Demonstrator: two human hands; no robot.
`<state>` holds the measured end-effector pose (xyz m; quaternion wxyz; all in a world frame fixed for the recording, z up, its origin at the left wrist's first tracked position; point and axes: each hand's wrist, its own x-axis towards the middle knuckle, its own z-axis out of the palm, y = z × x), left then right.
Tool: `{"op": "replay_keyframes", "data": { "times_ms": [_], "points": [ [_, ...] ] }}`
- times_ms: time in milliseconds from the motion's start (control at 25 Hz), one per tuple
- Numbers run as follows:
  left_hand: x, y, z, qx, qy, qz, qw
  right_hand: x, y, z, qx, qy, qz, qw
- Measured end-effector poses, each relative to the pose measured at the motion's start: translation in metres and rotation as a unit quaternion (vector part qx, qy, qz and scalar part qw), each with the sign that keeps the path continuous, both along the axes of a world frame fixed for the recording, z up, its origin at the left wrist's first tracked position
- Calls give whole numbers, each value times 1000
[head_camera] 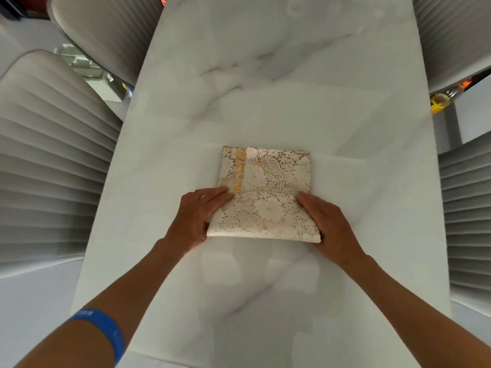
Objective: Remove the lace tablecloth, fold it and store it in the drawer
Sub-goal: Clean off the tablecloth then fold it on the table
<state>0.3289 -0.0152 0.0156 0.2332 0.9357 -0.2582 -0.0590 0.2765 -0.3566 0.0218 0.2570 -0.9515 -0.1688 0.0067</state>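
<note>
step: final fold of lace tablecloth (263,197), a small packet mid-desk (265,75) | left hand (196,216) at its 9 o'clock, right hand (326,221) at 3 o'clock | grip: flat, fingers apart, nothing clamped | advice: square edges, press crease, then lift level with both hands | drawer unseen

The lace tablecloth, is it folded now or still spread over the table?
Folded. The tablecloth lies as a small thick square on the bare table, both hands at its sides.

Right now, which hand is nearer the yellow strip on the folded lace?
Left. The left hand has fingers ending just below the yellow strip; the right hand rests on the tablecloth's opposite side.
</note>
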Motion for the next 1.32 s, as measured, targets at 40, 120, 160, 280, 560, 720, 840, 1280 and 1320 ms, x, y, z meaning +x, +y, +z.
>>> {"op": "replay_keyframes", "data": {
  "times_ms": [40, 120, 160, 280, 560, 720, 840, 1280, 1320],
  "points": [
    [-2, -2, 2, -25, 2, 12, 1000, -3, 3, 0, 28, -5, -19, 999],
    [-17, 3, 5, -52, -15, -3, 999, -19, 1, 4, 51, 4, -16, 999],
    [-34, 6, 8, -61, -20, -16, 998, -32, -1, 7, 56, 21, -5, 998],
    [-72, 13, 20, -109, 66, 25, 992, -61, -4, 17, 96, 100, 23, 990],
    [-18, -26, 32, -140, 249, 329, 900, 5, 29, 34, 190, 275, -318, 887],
    [-13, -41, 32, -82, 246, 370, 892, 7, 44, 32, 90, 223, -353, 904],
    [-14, -47, 40, -12, 188, 371, 909, 11, 49, 39, 48, 180, -398, 898],
    [5, -76, 5, 184, -29, 31, 982, 33, 82, -3, -212, 38, -92, 972],
    [4, -77, 2, 182, -36, 30, 982, 34, 83, -4, -207, 35, -91, 973]
  ]
}}
